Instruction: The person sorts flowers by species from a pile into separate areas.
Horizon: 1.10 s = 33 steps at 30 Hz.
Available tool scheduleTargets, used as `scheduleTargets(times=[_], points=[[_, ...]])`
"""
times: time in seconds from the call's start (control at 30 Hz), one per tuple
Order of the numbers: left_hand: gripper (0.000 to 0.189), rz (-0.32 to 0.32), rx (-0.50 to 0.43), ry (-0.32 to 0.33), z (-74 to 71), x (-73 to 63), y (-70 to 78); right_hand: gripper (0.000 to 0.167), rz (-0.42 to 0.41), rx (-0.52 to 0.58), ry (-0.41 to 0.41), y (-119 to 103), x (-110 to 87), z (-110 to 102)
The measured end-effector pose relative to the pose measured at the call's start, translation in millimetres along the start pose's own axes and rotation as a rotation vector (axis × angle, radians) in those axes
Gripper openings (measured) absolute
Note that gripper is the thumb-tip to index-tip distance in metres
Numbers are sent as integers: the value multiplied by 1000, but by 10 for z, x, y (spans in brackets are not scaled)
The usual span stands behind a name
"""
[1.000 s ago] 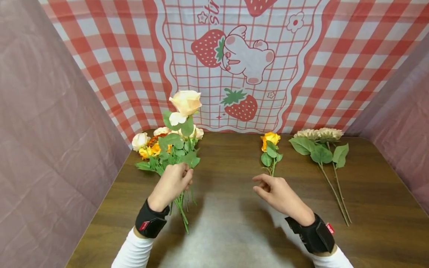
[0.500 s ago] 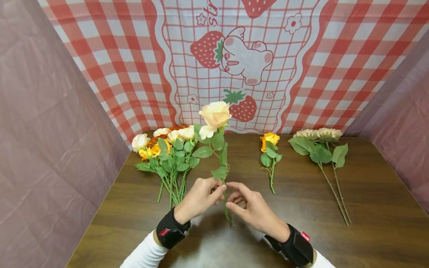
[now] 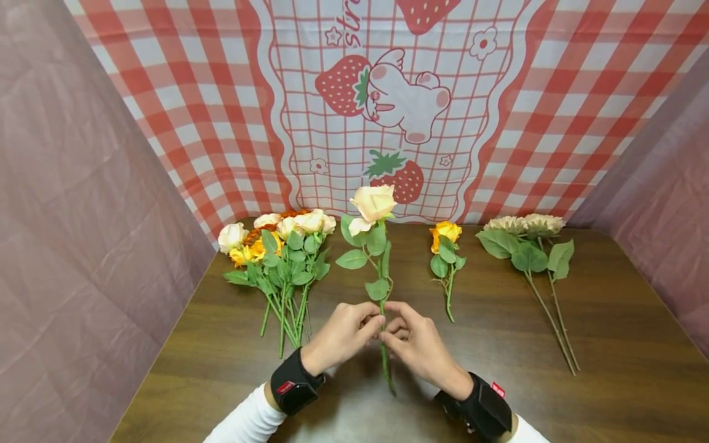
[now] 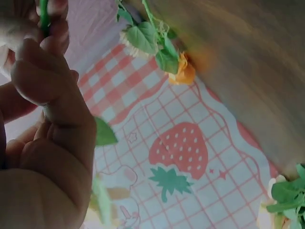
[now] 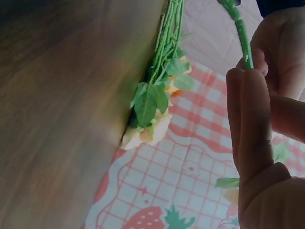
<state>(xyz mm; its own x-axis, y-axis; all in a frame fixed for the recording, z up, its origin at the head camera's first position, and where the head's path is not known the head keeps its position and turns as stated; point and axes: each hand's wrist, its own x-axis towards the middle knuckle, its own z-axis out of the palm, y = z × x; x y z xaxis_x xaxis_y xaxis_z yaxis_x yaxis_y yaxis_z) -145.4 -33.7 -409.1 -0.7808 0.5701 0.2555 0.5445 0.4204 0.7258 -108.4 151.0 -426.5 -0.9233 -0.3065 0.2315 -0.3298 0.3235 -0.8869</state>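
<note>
A cream rose with green leaves stands upright over the middle of the table, bloom away from me. My left hand pinches its stem below the lowest leaf. From the other side my right hand holds the same stem between thumb and fingers, its fingertips close to the left ones. Below both hands the stem's tail hangs free. In the left wrist view a bit of green stem shows between the fingers. The right wrist view has the stem end rising past the fingertips.
A bunch of cream and orange flowers lies at the left of the wooden table. One orange rose lies right of centre. Further right are two pale flowers with long stems. A strawberry-print cloth hangs behind.
The left hand has brought the cream rose from the bunch rightward to the middle. My right hand has moved left from near the orange rose and taken hold of the stem.
</note>
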Motion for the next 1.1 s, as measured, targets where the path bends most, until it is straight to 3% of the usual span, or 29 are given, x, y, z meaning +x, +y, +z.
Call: scheduleTargets(times=[0.23, 0.5, 0.83, 1.1], points=[[13, -22, 113, 71, -151, -21, -25, 47, 158, 74, -3, 126, 80, -126], [12, -40, 144, 133, -285, -38, -61, 43, 319, 158, 105, 328, 219, -304], [14, -35, 146, 96, -291, -32, -57, 46, 399, 217, 67, 587, 277, -505], [15, -40, 155, 68, -284, -43, -48, 56, 399, 171, 34, 643, 278, -601]])
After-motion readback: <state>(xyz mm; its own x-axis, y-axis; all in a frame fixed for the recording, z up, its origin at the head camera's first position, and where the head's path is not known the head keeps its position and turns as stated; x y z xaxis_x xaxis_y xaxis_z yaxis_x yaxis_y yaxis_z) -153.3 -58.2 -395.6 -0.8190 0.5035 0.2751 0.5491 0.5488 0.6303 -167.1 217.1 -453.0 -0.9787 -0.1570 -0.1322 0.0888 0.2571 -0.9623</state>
